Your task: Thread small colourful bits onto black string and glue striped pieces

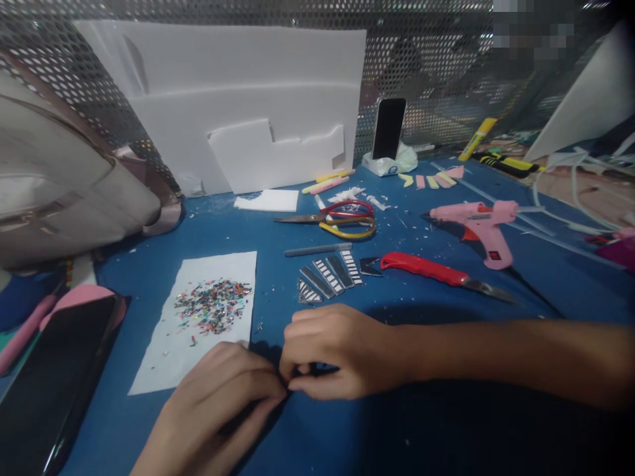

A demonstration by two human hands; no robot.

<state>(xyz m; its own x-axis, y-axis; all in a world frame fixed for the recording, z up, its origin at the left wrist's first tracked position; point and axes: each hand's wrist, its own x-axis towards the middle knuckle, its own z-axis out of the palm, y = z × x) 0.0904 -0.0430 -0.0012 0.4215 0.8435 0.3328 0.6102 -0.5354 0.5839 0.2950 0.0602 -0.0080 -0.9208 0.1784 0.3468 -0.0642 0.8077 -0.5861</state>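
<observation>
My left hand (223,403) rests at the lower middle, fingers closed, over the bottom corner of a sheet of white paper (191,271). On that sheet lies a heap of tiny multicoloured bits (215,305). My right hand (337,354) reaches in from the right, its fingers curled and pinched so the tips meet those of my left hand. Whatever sits between the fingertips is hidden or too small to make out. Just beyond my right hand is a fan of small black and striped pieces (330,274), with a grey pen-like stick (317,250) above it.
Red-handled cutter (424,268), pink glue gun (476,221) and scissors (342,219) lie beyond my hands. A phone (54,383) lies at left, below a bag (64,178). White foam boards (248,66) and an upright phone (389,129) stand at the back.
</observation>
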